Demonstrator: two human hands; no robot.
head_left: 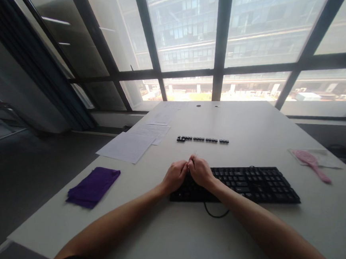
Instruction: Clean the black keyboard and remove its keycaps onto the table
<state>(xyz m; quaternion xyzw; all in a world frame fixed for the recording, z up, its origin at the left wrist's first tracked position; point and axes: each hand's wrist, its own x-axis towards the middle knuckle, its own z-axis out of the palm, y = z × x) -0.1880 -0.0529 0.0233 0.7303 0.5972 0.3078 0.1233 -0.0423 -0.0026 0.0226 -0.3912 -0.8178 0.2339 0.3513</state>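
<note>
A black keyboard [258, 184] lies on the white table, its left part covered by my hands. My right hand [200, 171] is closed around a small tool with thin wire ends [195, 153] pointing up and away, which looks like a wire keycap puller. Against it, fingertips touching, my left hand [175, 174] is closed in a pinch; whatever sits between its fingers is too small to make out. Beyond the hands, several black keycaps [200, 139] stand in a broken row, with a few more in front at its left end.
A folded purple cloth [93, 187] lies to the left, with sheets of paper [129, 146] behind it. On the right is a pink long-handled item [308, 159] on a clear plastic bag. The keyboard's cable [216, 217] loops out in front. Windows [183, 34] rise behind the table.
</note>
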